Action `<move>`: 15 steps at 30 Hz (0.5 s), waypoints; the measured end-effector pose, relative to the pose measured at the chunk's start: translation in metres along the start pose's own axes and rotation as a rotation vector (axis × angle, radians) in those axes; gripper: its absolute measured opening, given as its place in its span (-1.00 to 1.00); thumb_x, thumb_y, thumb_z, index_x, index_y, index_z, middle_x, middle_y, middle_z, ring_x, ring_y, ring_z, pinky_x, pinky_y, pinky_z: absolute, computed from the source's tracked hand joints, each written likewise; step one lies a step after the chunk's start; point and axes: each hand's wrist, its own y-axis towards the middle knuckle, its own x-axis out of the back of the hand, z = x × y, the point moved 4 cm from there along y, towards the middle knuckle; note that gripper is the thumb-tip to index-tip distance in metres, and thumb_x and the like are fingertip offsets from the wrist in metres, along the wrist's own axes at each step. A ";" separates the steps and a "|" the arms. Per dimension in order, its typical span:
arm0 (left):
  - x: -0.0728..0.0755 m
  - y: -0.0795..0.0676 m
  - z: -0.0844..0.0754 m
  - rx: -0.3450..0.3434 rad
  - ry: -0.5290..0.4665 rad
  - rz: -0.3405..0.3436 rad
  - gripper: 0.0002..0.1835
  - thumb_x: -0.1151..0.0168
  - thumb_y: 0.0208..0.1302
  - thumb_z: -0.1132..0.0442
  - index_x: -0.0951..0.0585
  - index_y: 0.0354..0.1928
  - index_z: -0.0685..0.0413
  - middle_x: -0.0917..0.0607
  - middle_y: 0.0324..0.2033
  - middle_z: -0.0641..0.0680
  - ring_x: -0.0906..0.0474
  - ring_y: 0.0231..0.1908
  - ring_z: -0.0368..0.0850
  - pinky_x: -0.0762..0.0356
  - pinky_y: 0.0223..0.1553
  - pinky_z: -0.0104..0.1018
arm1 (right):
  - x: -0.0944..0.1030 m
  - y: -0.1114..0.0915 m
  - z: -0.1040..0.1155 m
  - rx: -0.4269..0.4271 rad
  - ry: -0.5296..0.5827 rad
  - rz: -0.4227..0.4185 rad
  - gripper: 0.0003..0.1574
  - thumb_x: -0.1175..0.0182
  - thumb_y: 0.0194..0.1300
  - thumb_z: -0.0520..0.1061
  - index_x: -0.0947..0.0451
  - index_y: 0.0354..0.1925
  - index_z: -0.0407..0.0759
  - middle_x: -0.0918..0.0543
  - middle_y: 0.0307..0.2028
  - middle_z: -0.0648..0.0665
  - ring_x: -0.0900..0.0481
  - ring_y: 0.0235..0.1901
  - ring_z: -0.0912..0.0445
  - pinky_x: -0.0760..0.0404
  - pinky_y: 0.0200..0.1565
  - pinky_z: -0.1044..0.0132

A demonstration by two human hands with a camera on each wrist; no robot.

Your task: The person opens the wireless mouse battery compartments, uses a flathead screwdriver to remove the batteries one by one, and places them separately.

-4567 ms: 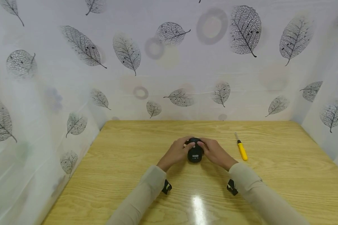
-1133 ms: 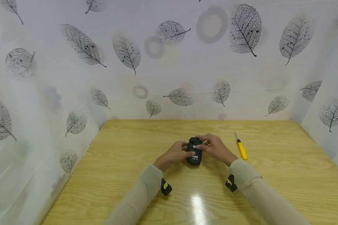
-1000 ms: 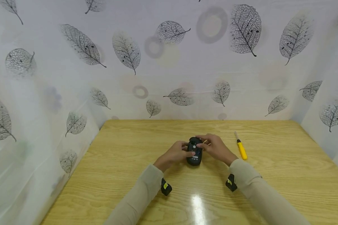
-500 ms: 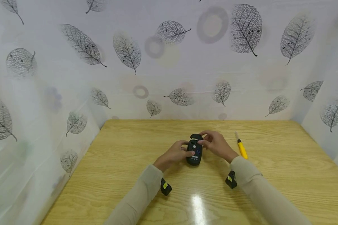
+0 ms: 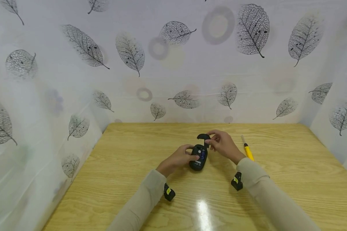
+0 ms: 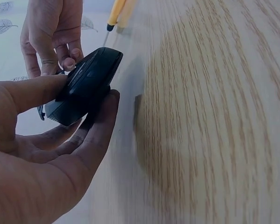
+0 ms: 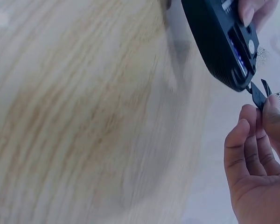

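Observation:
A black computer mouse [image 5: 197,165] is held underside up by my left hand [image 5: 177,158], thumb on its underside and fingers beneath. Its battery slot lies uncovered, with a blue-purple battery [image 7: 238,56] inside. My right hand [image 5: 223,145] pinches the mouse's black battery cover [image 5: 203,136] between thumb and fingers, just off the mouse's far end. In the right wrist view the cover [image 7: 257,97] appears thin and edge-on beside the mouse's tip. The left wrist view shows the mouse [image 6: 86,84] gripped above the table, the right hand [image 6: 51,32] behind it.
A screwdriver [image 5: 248,152] with a yellow handle lies on the wooden table [image 5: 133,144] right of my right hand. A leaf-printed curtain [image 5: 173,73] rises behind the table and along both sides. Black wrist cameras [image 5: 169,192] hang under the sleeves.
The battery cover has come off the mouse and moved away toward the far side with my right hand. The battery slot is now exposed. The left hand keeps hold of the mouse, which has turned slightly.

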 end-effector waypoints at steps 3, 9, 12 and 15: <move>0.002 -0.001 0.002 0.005 0.004 -0.001 -0.37 -0.35 0.37 0.15 -0.39 0.42 0.10 -0.67 0.07 0.21 -0.66 0.02 0.00 -0.52 0.19 0.01 | 0.001 0.002 -0.002 -0.014 -0.013 -0.003 -0.55 -0.29 0.41 -0.23 -0.52 0.19 -0.37 -0.69 -0.36 -0.23 -0.68 -0.41 -0.27 -0.72 -0.35 -0.07; 0.005 -0.001 0.002 -0.007 0.000 0.003 -0.40 -0.32 0.40 0.17 -0.41 0.38 0.27 -0.62 0.14 0.24 -0.59 0.11 0.01 -0.52 0.23 -0.02 | 0.002 0.004 -0.009 -0.061 -0.048 0.004 -0.55 -0.26 0.43 -0.22 -0.50 0.21 -0.38 -0.69 -0.33 -0.24 -0.68 -0.42 -0.18 -0.71 -0.37 0.07; 0.006 0.000 0.002 -0.016 -0.004 0.006 -0.43 -0.31 0.41 0.18 -0.44 0.34 0.33 -0.62 0.14 0.22 -0.58 0.10 -0.01 -0.56 0.18 -0.07 | 0.002 0.004 -0.014 -0.083 -0.073 0.007 -0.55 -0.26 0.43 -0.23 -0.50 0.21 -0.40 -0.70 -0.30 -0.27 -0.69 -0.43 -0.14 -0.67 -0.39 0.17; 0.007 0.000 0.003 -0.015 -0.008 0.002 -0.45 -0.31 0.40 0.19 -0.46 0.33 0.31 -0.65 0.08 0.19 -0.61 0.04 -0.04 -0.59 0.12 -0.12 | 0.000 0.005 -0.018 -0.107 -0.104 0.004 -0.57 -0.27 0.42 -0.23 -0.51 0.19 -0.39 -0.71 -0.27 -0.29 -0.69 -0.42 -0.09 -0.65 -0.39 0.21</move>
